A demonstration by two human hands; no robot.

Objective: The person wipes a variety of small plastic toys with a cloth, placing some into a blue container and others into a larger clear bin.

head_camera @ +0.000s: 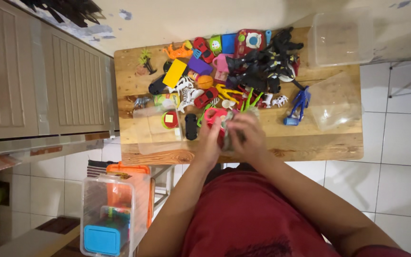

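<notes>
Both hands meet at the near edge of the wooden table (310, 143), the left hand (209, 143) and right hand (244, 135) closed together around a small grey-and-red toy (225, 124), blurred and mostly hidden. A heap of colourful toys (224, 71) lies just beyond.

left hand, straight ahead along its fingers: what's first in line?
Probably the pink toy just past the left hand; its fingers already look to be on it. Beyond that lies the red car. Depth is unclear.
</notes>
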